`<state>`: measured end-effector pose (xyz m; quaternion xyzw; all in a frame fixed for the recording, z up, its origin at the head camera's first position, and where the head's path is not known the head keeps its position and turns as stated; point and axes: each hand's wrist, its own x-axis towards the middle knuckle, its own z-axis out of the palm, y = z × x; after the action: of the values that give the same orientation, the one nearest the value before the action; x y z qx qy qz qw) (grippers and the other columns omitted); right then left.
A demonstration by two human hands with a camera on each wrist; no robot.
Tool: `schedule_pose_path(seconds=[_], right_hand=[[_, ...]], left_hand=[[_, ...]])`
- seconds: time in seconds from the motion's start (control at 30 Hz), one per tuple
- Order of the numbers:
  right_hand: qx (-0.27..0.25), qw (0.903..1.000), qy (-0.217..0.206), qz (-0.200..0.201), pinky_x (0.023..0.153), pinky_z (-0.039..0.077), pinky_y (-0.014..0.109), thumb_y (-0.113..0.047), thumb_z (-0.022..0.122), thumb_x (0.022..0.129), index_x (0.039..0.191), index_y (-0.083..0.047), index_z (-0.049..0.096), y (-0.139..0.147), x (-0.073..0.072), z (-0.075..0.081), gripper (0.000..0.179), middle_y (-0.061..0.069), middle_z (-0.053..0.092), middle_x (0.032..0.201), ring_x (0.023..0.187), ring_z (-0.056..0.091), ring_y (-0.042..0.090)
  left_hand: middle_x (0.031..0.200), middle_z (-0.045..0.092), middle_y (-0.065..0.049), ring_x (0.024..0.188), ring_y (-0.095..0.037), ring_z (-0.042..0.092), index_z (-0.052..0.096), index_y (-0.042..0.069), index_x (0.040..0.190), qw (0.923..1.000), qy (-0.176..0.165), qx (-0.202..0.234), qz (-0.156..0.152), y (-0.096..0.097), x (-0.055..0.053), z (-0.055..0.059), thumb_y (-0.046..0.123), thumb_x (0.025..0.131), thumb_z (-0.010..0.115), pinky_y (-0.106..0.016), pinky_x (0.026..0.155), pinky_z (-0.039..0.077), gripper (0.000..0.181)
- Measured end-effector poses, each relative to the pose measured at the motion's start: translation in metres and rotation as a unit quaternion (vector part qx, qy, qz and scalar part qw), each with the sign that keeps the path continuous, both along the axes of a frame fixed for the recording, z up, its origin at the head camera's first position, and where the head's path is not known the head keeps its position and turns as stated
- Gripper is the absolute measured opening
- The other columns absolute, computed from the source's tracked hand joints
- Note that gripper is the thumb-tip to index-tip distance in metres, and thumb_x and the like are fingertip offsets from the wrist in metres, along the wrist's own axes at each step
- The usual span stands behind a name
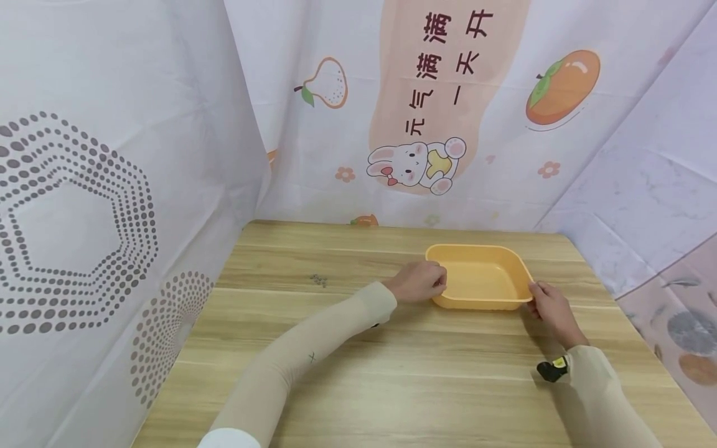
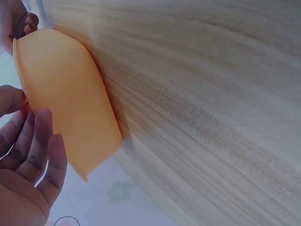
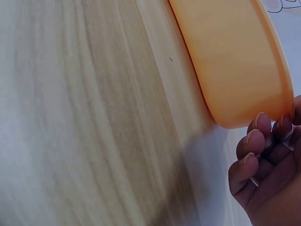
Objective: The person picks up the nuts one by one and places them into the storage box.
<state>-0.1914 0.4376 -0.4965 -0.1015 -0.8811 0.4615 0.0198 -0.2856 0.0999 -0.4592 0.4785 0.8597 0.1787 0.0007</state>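
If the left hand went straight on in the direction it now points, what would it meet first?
Most likely the orange tray, which the left hand pinches at one end; its height over the tray is hard to judge.

The wood-grained tabletop (image 1: pixel 392 386) bears an orange tray (image 1: pixel 482 304) and, well apart, small grey pieces (image 1: pixel 318 280).

the basin (image 1: pixel 480 279) sits on the tabletop (image 1: pixel 426 386), right of centre and toward the far edge, between the left hand (image 1: pixel 416 282) at its left side and the right hand (image 1: pixel 554 311) at its near right corner. small pieces (image 1: pixel 318 280) lie well to its left. the back cloth (image 1: pixel 313 149) hangs behind the tabletop, the left cloth (image 1: pixel 185 155) and right cloth (image 1: pixel 644 205) alongside.
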Motion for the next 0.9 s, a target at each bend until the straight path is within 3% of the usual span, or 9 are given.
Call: schedule_pose_path(seconds=[0.33, 0.67, 0.9], right_hand=[[0.002, 1.0, 0.001, -0.001, 0.058, 0.05, 0.031, -0.044, 0.034, 0.111, 0.103, 0.004, 0.055, -0.003, -0.003, -0.001, 0.053, 0.008, 0.059, 0.078, 0.064, 0.057, 0.016], [0.012, 0.9999, 0.002, 0.001, 0.058, 0.051, 0.031, -0.044, 0.034, 0.111, 0.107, 0.006, 0.056, -0.004, -0.002, -0.001, 0.055, 0.009, 0.06, 0.078, 0.064, 0.058, 0.015], [0.021, 0.9997, 0.007, -0.002, 0.058, 0.051, 0.031, -0.045, 0.033, 0.111, 0.112, 0.007, 0.056, -0.001, -0.001, -0.001, 0.057, 0.007, 0.061, 0.078, 0.065, 0.058, 0.015]], left_hand=[[0.086, 0.059, 0.011, 0.074, -0.002, 0.049, 0.067, 0.018, 0.089, 0.9999, 0.001, 0.01, -0.005, -0.004, -0.001, -0.002, 0.016, 0.1, 0.062, -0.013, 0.062, 0.041, 0.012], [0.091, 0.061, 0.011, 0.079, -0.002, 0.053, 0.07, 0.019, 0.094, 0.9999, -0.006, 0.001, -0.013, -0.007, 0.0, 0.0, 0.022, 0.101, 0.064, -0.012, 0.068, 0.043, 0.01], [0.094, 0.063, 0.009, 0.084, -0.001, 0.056, 0.07, 0.017, 0.094, 0.9995, -0.004, 0.024, -0.022, -0.018, -0.004, 0.004, 0.019, 0.1, 0.066, -0.012, 0.073, 0.044, 0.007]])
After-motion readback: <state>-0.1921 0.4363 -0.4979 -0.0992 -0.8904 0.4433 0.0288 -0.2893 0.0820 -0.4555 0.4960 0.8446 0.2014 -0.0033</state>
